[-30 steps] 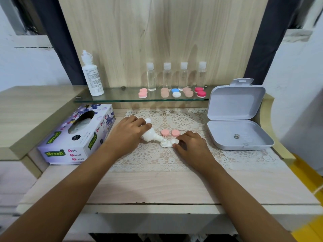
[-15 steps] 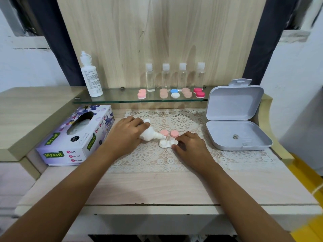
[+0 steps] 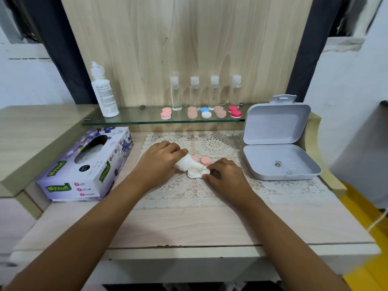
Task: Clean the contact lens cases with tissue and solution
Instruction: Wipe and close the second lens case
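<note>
The left hand (image 3: 156, 162) has its fingers wrapped round the small white solution bottle (image 3: 184, 163), tipped on its side with the nozzle pointing right and down. Compared with half a second ago the bottle has edged a little to the right and lower, so the nozzle now lies right over the white lens case (image 3: 196, 174) and the nearer of the two pink caps (image 3: 205, 161) behind it is half hidden by the bottle. The right hand (image 3: 227, 175) has hardly shifted: knuckles up, fingertips curled down and pinching the right end of the case, holding it flat on the lace mat (image 3: 214, 143) in the middle of the table. The tissue box (image 3: 84, 164) on the left and the open grey box (image 3: 279, 164) on the right sit as they did
</note>
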Motion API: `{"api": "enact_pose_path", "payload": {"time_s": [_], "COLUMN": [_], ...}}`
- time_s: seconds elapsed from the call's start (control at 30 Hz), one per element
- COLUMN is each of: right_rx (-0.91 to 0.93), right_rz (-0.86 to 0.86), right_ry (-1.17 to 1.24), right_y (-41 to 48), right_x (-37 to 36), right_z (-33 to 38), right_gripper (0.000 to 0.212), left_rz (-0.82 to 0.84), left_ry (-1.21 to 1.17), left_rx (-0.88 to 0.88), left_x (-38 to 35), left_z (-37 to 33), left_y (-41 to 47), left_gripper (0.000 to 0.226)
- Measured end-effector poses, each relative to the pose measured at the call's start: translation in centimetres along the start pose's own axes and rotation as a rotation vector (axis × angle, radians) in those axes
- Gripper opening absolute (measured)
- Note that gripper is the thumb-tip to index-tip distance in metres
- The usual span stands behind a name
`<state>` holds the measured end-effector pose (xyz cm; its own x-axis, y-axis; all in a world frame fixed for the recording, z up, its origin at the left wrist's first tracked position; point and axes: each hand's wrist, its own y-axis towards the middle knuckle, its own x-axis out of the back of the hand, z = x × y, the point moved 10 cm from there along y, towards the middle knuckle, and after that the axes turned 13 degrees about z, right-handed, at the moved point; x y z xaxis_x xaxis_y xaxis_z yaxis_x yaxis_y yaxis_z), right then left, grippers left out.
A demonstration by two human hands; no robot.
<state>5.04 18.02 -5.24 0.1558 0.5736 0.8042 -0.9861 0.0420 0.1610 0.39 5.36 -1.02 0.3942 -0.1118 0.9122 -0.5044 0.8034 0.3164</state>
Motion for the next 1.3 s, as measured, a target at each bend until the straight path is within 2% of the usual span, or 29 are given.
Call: {"api": "enact_pose_path", "payload": {"time_s": [0.8, 1.3], "right_rx": [0.004, 0.006], "right_rz": [0.028, 0.04], "right_ry": [-0.033, -0.046], "right_y": [0.22, 0.33], "right_x": [-0.22, -0.27], "right_z": [-0.05, -0.07], "right_gripper": [0.023, 0.026], "left_rz": [-0.063, -0.045], "left_ry": [0.02, 0.011], "left_rx": [-0.049, -0.032], "left_x": [0.79, 0.76], "left_z": [-0.69, -0.74], "left_y": [0.01, 0.06], "left_gripper": [0.049, 0.052]}}
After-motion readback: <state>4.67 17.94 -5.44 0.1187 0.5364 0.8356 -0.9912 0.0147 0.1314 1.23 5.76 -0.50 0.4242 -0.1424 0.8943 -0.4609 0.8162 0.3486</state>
